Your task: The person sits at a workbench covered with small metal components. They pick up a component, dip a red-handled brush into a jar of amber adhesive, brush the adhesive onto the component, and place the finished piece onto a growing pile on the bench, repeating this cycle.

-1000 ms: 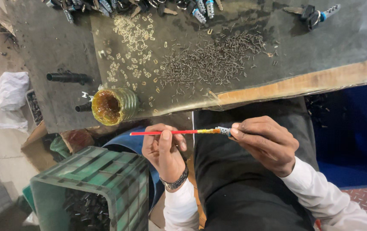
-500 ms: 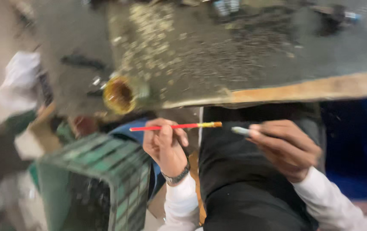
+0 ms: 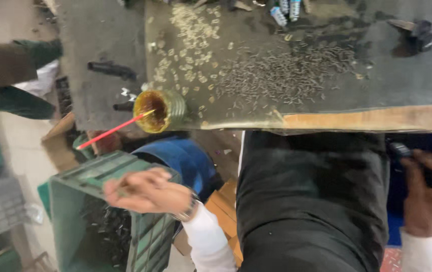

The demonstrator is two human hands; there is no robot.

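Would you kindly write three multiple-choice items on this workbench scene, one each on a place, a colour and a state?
1. Where does the red stick's tip rest?
A. in the small jar
B. in the green crate
C. on the floor

2. What colour is the stick?
A. blue
B. red
C. white

3. How is the left hand?
A. gripping the stick
B. flat on the bench
C. over the crate, off the stick

Answers: 1 A, its tip lies inside the jar's mouth; 2 B, the shaft is bright red; 3 C, the hand hovers above the crate, apart from the stick.
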